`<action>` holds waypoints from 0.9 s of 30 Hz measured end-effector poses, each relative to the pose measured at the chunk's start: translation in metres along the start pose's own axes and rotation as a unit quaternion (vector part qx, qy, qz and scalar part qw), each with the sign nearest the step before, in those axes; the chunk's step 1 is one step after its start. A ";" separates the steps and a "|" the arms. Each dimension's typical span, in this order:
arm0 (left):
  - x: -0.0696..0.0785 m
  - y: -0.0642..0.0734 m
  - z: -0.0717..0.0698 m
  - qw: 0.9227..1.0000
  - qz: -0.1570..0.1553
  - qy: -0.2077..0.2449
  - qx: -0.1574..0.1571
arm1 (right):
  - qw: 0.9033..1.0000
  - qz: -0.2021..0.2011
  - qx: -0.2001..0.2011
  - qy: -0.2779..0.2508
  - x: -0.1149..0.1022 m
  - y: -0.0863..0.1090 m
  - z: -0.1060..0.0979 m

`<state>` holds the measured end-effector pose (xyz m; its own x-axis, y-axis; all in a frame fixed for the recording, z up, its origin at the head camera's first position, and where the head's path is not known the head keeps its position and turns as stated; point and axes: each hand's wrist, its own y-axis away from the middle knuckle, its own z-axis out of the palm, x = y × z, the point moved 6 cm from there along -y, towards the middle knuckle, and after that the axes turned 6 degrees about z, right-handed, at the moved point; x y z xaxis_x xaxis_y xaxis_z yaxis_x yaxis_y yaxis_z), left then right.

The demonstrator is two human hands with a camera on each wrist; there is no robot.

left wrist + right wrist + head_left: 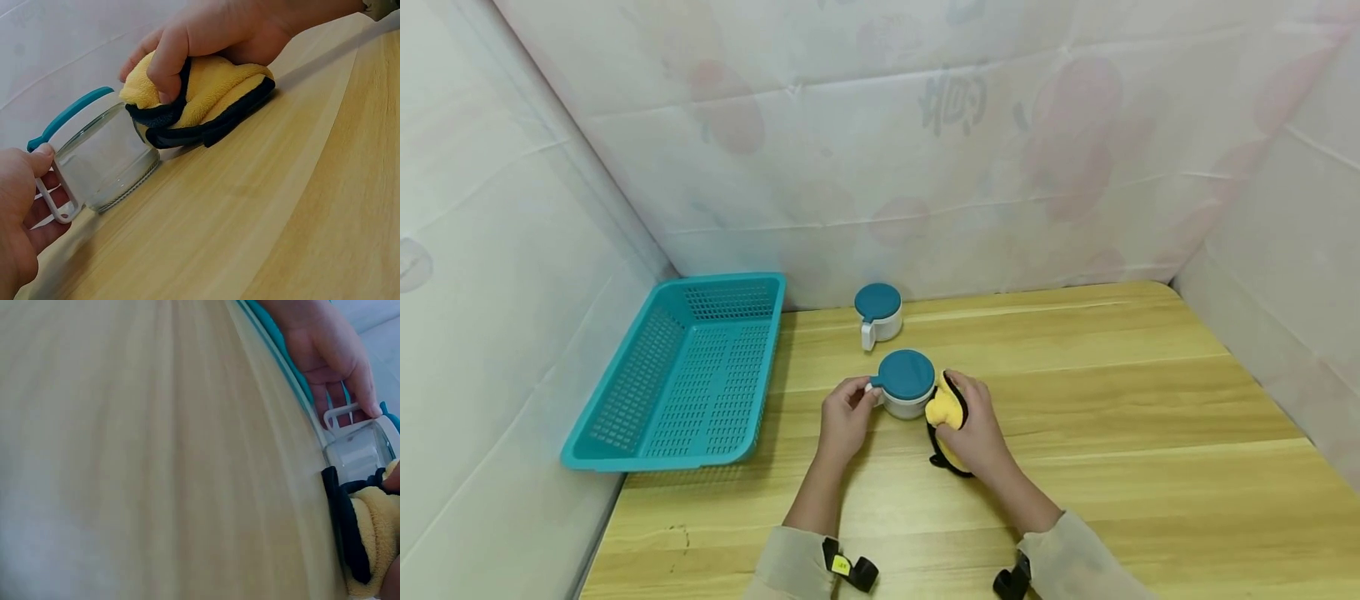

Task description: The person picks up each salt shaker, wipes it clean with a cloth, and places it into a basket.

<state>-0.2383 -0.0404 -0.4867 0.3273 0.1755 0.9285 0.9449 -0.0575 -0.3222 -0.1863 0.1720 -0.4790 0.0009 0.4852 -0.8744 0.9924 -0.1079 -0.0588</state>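
Jar (907, 382) is held by left grip (844, 417), cloth (944, 409) by right grip (981, 432); head view alone shows another jar (878, 308).

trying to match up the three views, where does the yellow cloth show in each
Head: yellow cloth just right of and below centre.
Left wrist: upper middle.
Right wrist: lower right edge, partly cut off.
Shared landmark: the glass jar next to it, held by the left hand.

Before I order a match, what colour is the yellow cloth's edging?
Black, or nearly so; the edging shows best in the left wrist view.
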 end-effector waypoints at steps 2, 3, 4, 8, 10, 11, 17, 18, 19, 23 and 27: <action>0.000 0.000 0.000 1.000 0.000 0.001 -0.002 | 1.000 0.008 -0.010 0.005 0.000 -0.002 0.000; -0.001 0.000 0.000 1.000 -0.001 0.002 -0.002 | 1.000 0.014 -0.016 0.008 0.000 -0.002 -0.001; -0.001 0.000 0.000 1.000 -0.002 0.003 -0.002 | 0.999 0.021 -0.023 0.010 0.001 -0.002 0.000; -0.002 0.000 0.001 1.000 -0.006 0.007 -0.003 | 0.998 0.048 -0.044 0.021 0.002 -0.002 0.000; -0.003 0.000 0.001 1.000 -0.008 0.006 -0.003 | 0.997 0.054 -0.048 0.030 0.002 -0.001 0.000; -0.003 0.000 0.001 1.000 -0.008 0.007 -0.003 | 0.997 0.055 -0.047 0.033 0.002 -0.001 0.000; 0.005 0.001 0.000 1.000 -0.024 -0.011 -0.005 | 0.996 0.063 -0.038 0.046 0.002 0.001 0.002; 0.005 0.001 0.000 1.000 -0.024 -0.011 -0.004 | 0.996 0.060 -0.037 0.047 0.001 0.002 0.002; 0.005 0.001 0.000 1.000 -0.022 -0.012 -0.002 | 0.997 0.057 -0.036 0.047 0.000 0.002 0.002; -0.002 0.000 -0.001 1.000 -0.001 0.001 0.004 | 0.998 0.021 -0.024 0.049 -0.003 0.004 0.002; -0.001 -0.001 -0.002 1.000 0.009 0.004 0.004 | 0.998 -0.023 -0.013 0.064 -0.008 0.007 0.002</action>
<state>-0.2395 -0.0424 -0.4871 0.3450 0.1671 0.9236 0.9386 -0.0522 -0.3411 -0.1796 0.1661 -0.4736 -0.0302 0.5954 -0.8028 0.9947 -0.0612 -0.0828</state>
